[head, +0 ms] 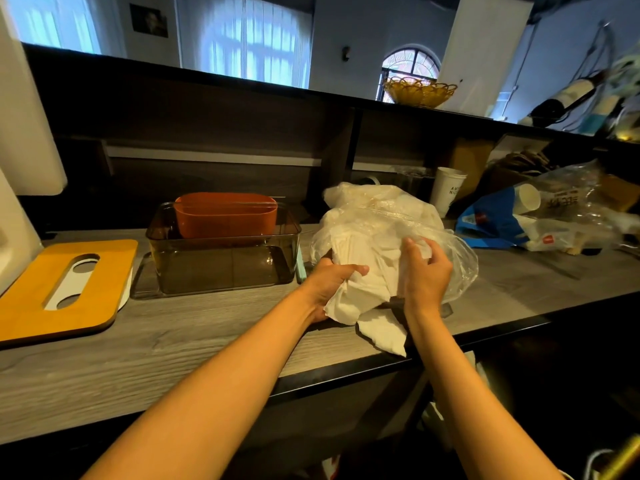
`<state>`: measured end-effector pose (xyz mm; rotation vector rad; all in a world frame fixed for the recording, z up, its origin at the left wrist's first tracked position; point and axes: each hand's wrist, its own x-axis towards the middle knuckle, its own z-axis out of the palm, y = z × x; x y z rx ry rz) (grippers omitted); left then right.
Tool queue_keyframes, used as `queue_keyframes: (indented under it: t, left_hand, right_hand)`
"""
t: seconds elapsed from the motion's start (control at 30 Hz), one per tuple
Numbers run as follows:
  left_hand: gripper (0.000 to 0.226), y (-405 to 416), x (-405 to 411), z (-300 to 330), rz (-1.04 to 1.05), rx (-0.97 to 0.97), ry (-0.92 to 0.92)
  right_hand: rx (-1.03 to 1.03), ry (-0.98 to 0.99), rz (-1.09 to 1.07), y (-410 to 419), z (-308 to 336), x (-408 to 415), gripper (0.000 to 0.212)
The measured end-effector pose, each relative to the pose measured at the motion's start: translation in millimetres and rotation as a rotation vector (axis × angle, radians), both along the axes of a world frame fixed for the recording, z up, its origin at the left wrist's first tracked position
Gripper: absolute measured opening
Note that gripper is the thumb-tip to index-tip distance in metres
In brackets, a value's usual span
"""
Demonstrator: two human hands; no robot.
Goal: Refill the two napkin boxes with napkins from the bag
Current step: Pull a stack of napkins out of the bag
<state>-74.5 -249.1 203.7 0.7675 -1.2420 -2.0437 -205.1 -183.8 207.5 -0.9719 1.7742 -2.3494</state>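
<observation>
Both of our hands are on the napkins (360,289) at the mouth of the clear plastic bag (398,216): our left hand (329,282) is closed around a bunch of white napkins, and our right hand (427,271) pinches the bag's film and napkins beside it. A few napkins spill onto the wooden counter (173,341). Just left of the bag stand the two boxes, an orange box (225,216) nested inside a smoky transparent box (221,268), both seemingly holding no napkins. The yellow slotted lid (69,289) lies off, further left. We judge the refilling barely begun; both boxes remain to fill.
</observation>
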Motion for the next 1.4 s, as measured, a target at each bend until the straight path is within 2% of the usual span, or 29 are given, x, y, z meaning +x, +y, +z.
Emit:
queue_keyframes:
  t: [0.07,0.13,0.3,0.37,0.47,0.57,0.63,0.73,0.8,0.93,1.1,1.2,1.3,1.37,1.4]
  left_hand:
    - [0.052,-2.9,-1.4,-1.0,0.065,0.019,0.05]
    - [0.047,-4.0,-2.2,-1.6,0.109,0.026,0.08]
    - [0.038,0.2,-7.3,-2.4,0.088,-0.007,0.138]
    - [0.033,0.8,-9.5,-4.0,0.095,-0.044,0.107]
    - [0.026,-0.2,-9.4,-5.0,0.123,-0.093,0.036]
    - [0.033,-1.6,-9.8,-5.6,0.17,-0.09,0.035]
    - [0.037,-0.2,-9.9,-4.2,0.187,-0.06,0.051]
    - [0.038,0.5,-9.2,-1.5,0.164,0.032,0.115]
    - [0.027,1.7,-8.0,-0.4,0.122,0.027,0.169]
    - [0.033,4.9,-8.9,-1.7,0.104,-0.107,0.103]
    - [0.022,-0.1,-7.0,-1.9,0.18,-0.054,0.046]
    - [0.022,-2.5,-6.0,-2.3,0.208,-0.036,0.078]
    - [0.014,-1.1,-4.4,-0.8,0.208,-0.031,0.128]
    - [0.017,1.0,-3.8,-0.1,0.184,-0.021,0.169]
    - [0.021,2.6,-3.7,0.6,0.166,-0.018,0.189]
  right_hand:
    - [-0.093,-0.131,0.015,1.0,3.4,-2.1,0.01]
    - [-0.127,-0.264,0.105,-0.1,4.1,-3.4,0.011]
    - [-0.069,-0.47,0.307,-8.2,7.2,6.6,0.03]
    - [-0.08,-0.562,0.342,-8.7,7.4,7.0,0.033]
    - [-0.217,-0.721,0.442,-0.2,9.7,-1.1,0.042]
    - [-0.394,-0.824,0.583,9.9,19.3,-3.7,0.031]
    - [-0.331,-0.741,0.591,7.4,19.5,1.2,0.03]
    - [0.069,-0.417,0.412,-5.2,8.3,10.6,0.037]
    - [0.251,-0.248,0.294,-11.4,0.1,13.6,0.035]
    - [0.301,-0.115,0.26,-14.8,-3.5,14.8,0.025]
    - [0.326,0.108,0.127,-10.6,-1.9,13.3,0.008]
    - [0.282,0.066,0.121,-8.9,-3.3,9.6,0.015]
    - [0.118,-0.149,0.151,-8.7,-0.3,5.5,0.005]
    - [0.07,-0.254,0.228,-11.1,1.0,4.5,0.018]
    - [0.111,-0.253,0.251,-13.5,0.8,5.3,0.023]
